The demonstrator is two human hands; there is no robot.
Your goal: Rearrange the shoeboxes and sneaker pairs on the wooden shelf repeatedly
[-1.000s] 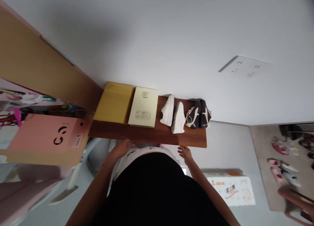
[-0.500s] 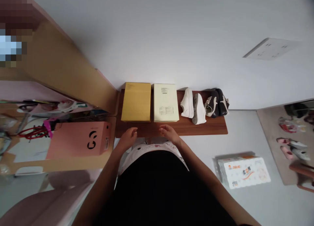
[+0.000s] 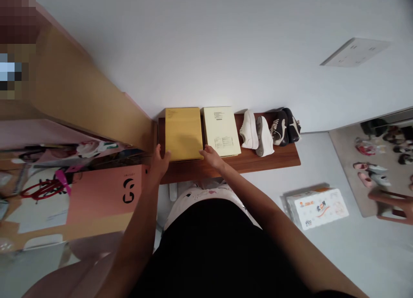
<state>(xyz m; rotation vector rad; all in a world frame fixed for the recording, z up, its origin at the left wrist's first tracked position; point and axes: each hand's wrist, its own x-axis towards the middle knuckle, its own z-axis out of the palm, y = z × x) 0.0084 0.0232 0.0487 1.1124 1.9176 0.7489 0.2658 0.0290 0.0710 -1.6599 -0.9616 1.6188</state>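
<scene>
A yellow box [image 3: 183, 132] lies on a dark wooden shelf board [image 3: 267, 163] against the wall. At its front left corner is my left hand [image 3: 160, 161], fingers apart, the thumb by the box edge. My right hand [image 3: 213, 156] is at the front right corner, its thumb by the yellow box and its fingers reaching toward the gap beside a cream box [image 3: 222, 128]. Neither hand has closed around the box; whether the fingertips touch it, I cannot tell. White sneakers [image 3: 250, 130] and black shoes [image 3: 280, 128] stand farther right on the board.
At the left, a pink box [image 3: 103, 194] lies on a cluttered desk next to a tall wooden panel [image 3: 97, 95]. A wrapped white pack [image 3: 319, 207] is on the floor at the right, with a mat [image 3: 351, 169] holding shoes beyond it. A socket plate [image 3: 356, 52] is on the wall.
Both my hands have moved forward from the board's front edge to the front corners of the yellow box. The view has turned slightly. The boxes and shoes keep their places on the board.
</scene>
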